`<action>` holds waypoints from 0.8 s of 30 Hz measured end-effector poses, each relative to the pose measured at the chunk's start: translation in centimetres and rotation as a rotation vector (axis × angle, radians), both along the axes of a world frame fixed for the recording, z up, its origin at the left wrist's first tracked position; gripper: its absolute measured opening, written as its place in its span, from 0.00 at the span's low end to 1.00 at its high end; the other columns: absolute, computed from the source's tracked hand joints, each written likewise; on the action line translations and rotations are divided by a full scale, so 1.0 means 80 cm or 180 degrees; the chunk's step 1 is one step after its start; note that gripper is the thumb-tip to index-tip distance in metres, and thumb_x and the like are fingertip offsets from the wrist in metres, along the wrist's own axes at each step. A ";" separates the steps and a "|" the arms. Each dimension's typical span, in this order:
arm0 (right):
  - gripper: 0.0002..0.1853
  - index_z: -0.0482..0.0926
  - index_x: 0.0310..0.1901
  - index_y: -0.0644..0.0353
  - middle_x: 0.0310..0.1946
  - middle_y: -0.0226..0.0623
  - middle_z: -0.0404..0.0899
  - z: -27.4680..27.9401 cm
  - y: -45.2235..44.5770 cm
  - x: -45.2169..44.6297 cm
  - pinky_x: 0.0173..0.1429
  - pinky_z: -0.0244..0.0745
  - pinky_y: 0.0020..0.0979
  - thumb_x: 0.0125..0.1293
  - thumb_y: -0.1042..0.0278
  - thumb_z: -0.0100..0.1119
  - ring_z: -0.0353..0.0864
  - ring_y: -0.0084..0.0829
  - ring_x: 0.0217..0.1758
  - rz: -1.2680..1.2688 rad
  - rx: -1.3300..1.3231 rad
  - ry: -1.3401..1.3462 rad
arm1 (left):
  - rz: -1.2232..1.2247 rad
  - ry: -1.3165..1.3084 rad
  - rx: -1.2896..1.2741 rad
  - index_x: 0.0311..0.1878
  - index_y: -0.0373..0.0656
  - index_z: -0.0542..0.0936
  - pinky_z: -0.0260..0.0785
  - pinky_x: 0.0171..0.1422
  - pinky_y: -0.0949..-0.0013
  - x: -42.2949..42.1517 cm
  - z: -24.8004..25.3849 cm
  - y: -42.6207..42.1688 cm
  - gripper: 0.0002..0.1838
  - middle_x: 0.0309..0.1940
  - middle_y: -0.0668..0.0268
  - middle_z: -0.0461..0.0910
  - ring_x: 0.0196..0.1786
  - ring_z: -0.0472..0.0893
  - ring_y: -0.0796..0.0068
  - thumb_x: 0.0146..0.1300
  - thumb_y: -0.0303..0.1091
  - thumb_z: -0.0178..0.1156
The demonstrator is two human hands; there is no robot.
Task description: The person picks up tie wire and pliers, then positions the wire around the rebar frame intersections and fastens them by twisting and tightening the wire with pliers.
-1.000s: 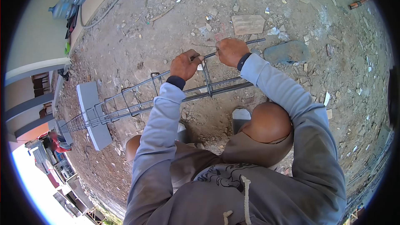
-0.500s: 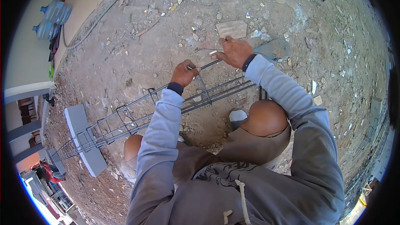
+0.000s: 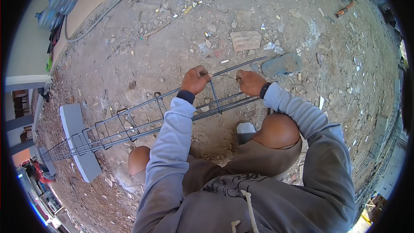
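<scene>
A long rebar cage (image 3: 148,100) of dark bars and square stirrups slants across the ground in front of my knees. My left hand (image 3: 196,80) is closed at the top bar, its thumb and finger pinching beside the corner of the end stirrup (image 3: 214,90). From there a thin tie wire (image 3: 227,76) runs across to my right hand (image 3: 251,83), whose fingers are curled around its other end. The right hand sits between the top bar and the lower bars, near their free ends. What lies inside the left fingers is partly hidden.
A grey block (image 3: 79,140) supports the cage at the left. Beyond the bar ends lie a grey-green sandal (image 3: 282,64) and a flat wood piece (image 3: 246,41). An orange-handled tool (image 3: 345,9) lies far right; water bottles (image 3: 56,8) stand by the wall.
My right hand has come off the top bar's end and lowered toward me, drawing the wire along. The left hand stays at the stirrup corner, now pinching. The whole view has shifted slightly.
</scene>
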State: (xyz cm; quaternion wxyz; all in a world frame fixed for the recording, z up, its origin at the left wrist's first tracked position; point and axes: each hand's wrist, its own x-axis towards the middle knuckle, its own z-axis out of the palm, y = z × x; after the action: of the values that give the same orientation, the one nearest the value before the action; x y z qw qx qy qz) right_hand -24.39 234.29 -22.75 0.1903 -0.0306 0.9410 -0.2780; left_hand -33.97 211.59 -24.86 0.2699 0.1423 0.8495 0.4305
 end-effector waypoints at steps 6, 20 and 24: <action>0.12 0.80 0.45 0.61 0.25 0.40 0.77 0.000 -0.038 -0.016 0.26 0.72 0.30 0.60 0.72 0.53 0.76 0.29 0.23 -0.2031 -0.2838 -0.1759 | 0.0042 -0.0222 -0.0075 0.34 0.35 0.79 0.69 0.37 0.71 0.007 0.015 0.004 0.10 0.27 0.61 0.82 0.31 0.79 0.75 0.56 0.33 0.63; 0.08 0.80 0.41 0.63 0.25 0.31 0.76 -0.032 -0.076 -0.018 0.21 0.62 0.24 0.64 0.70 0.53 0.72 0.21 0.21 -0.2293 -0.3882 -0.1715 | 0.0408 -0.0466 0.0154 0.35 0.34 0.82 0.67 0.32 0.75 0.007 0.030 0.004 0.09 0.26 0.66 0.80 0.27 0.75 0.80 0.56 0.32 0.64; 0.06 0.80 0.35 0.63 0.23 0.31 0.76 -0.026 -0.079 -0.022 0.20 0.62 0.24 0.63 0.70 0.55 0.71 0.21 0.20 -0.2384 -0.3834 -0.1697 | 0.0412 -0.0851 0.0154 0.36 0.34 0.82 0.69 0.33 0.75 -0.004 0.040 0.002 0.10 0.27 0.66 0.81 0.27 0.76 0.79 0.57 0.32 0.65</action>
State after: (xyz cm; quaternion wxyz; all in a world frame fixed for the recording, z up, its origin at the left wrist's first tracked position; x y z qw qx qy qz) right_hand -26.13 227.95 -24.86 0.2546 0.2607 0.4962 -0.7880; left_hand -34.26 211.74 -21.68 0.3487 0.0350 0.8027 0.4825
